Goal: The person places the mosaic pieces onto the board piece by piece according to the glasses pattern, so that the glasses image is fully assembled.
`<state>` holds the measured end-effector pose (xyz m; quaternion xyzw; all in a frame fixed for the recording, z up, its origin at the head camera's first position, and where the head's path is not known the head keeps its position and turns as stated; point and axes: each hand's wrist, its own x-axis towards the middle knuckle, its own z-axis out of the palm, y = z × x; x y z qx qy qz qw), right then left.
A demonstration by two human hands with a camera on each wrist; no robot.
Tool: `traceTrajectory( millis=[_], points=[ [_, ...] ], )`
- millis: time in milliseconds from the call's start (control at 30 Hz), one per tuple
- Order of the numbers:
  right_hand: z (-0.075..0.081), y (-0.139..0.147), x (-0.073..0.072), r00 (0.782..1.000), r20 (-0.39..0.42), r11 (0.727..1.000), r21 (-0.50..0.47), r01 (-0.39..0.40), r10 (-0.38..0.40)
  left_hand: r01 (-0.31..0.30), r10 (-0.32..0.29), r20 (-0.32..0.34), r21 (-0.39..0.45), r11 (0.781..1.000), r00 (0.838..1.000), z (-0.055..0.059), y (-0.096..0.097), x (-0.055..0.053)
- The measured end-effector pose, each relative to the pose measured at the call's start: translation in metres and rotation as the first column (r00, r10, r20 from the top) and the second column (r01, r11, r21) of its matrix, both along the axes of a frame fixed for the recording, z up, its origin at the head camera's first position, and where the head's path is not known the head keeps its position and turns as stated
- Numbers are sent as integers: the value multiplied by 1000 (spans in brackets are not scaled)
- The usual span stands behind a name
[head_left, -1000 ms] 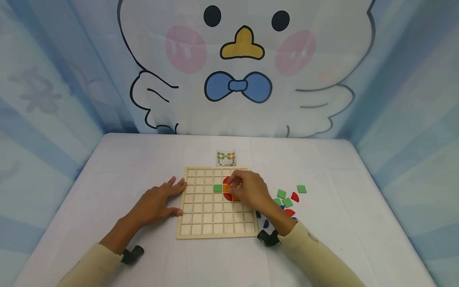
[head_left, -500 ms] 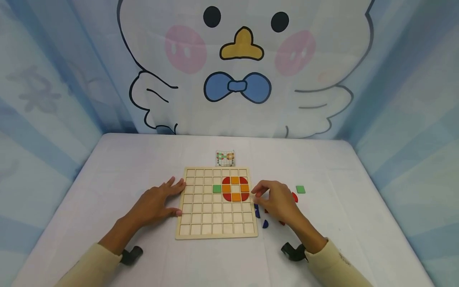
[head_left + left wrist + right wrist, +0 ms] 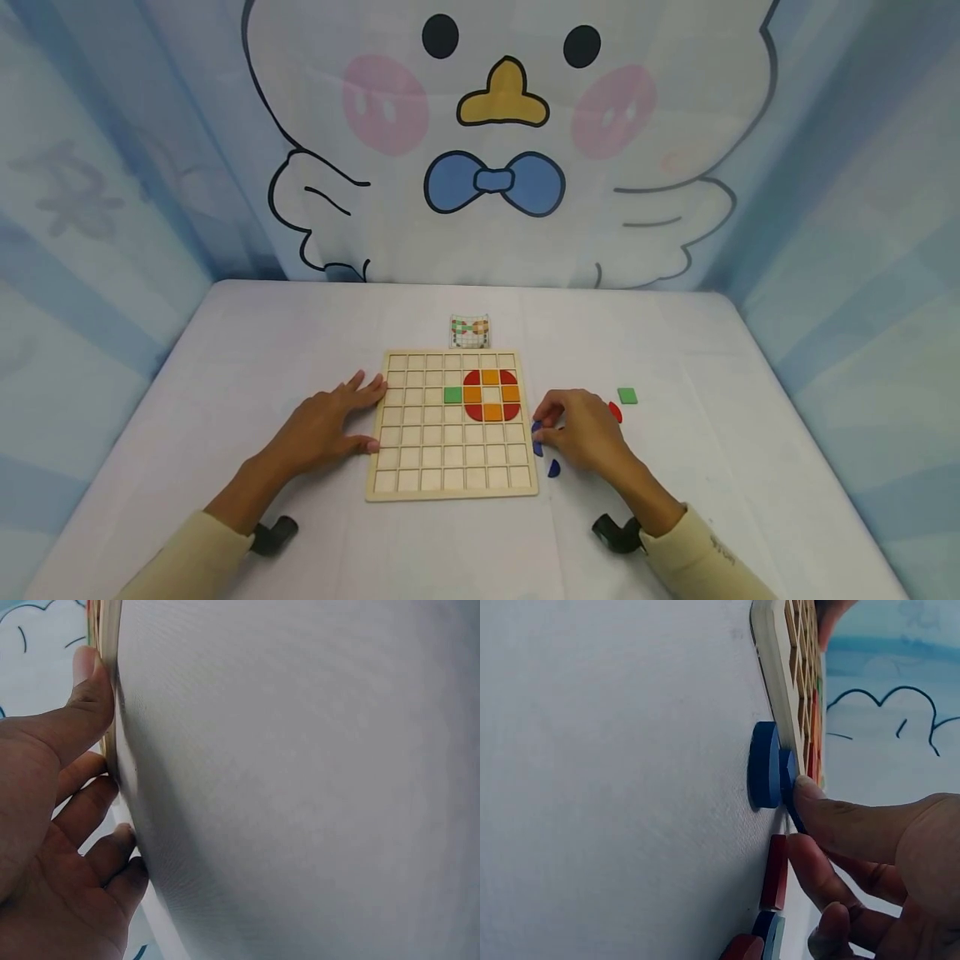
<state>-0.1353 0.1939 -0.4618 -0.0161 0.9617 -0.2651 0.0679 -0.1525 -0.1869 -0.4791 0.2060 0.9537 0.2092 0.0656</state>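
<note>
The wooden grid board (image 3: 453, 497) lies on the white table, with red, orange and green tiles set in its upper cells. My left hand (image 3: 330, 423) rests along the board's left edge, thumb and fingers spread. In the left wrist view its thumb (image 3: 88, 682) lies against the side of the board (image 3: 111, 630). My right hand (image 3: 581, 427) is down by the board's right edge, thumb and forefinger curled at a small blue curved tile (image 3: 787, 766). Another blue tile (image 3: 763, 766) lies right beside that one. Nearer the front sits a further blue tile (image 3: 553, 468).
Behind the board stands a small pattern card (image 3: 470, 332). Beyond the right hand lie a green square tile (image 3: 627, 396) and a red tile (image 3: 615, 412). Under that hand, the right wrist view shows a dark red tile (image 3: 775, 871) and several others. A printed curtain (image 3: 495, 242) closes off the back.
My right hand has moved off the board's upper right cells to the blue tiles beside the right edge. The ring of red and orange tiles came into full view. The left hand stayed put.
</note>
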Motion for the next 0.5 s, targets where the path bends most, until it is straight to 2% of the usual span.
traceTrajectory(
  millis=[267,500],
  points=[
    [4,8,0,999,40,998,-63,1,2,4,-3,4,-5,1000,1000,0,1,0],
    [7,11,0,1000,20,996,-91,-3,4,-4,4,17,-11,1000,1000,1,1,0]
  ],
)
